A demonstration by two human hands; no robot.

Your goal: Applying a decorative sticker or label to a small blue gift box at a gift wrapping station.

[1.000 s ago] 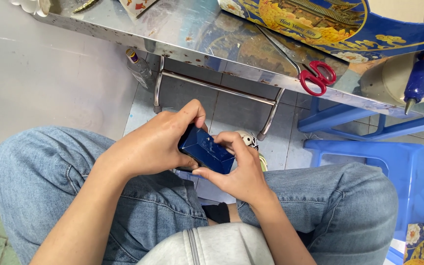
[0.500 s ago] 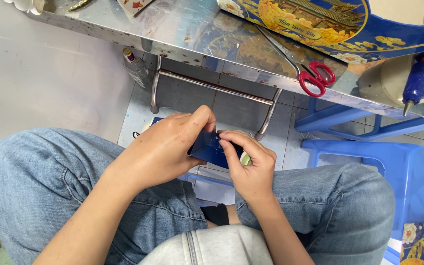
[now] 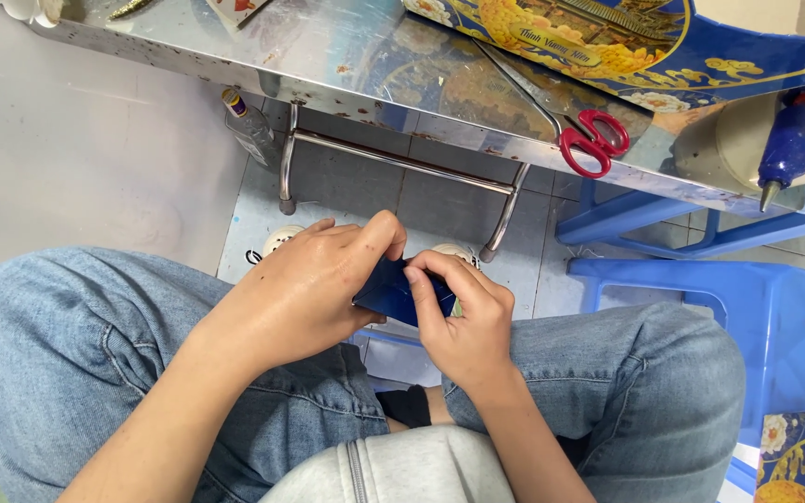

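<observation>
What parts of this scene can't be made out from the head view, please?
- Dark blue piece: mostly hidden by the left hand and right hand, so its shape is unclear.
- Glue gun: cut off by the right edge.
- Bottle under the table: too small to identify.

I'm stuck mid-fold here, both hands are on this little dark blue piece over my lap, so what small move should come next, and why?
Probably press the fold flat with the right hand thumb while the left hand holds firm. The dark blue piece is pinched between both hands over the lap, mostly hidden by fingers, so its edges cannot be checked. The scissors and glue gun lie on the metal table, out of hand.
</observation>
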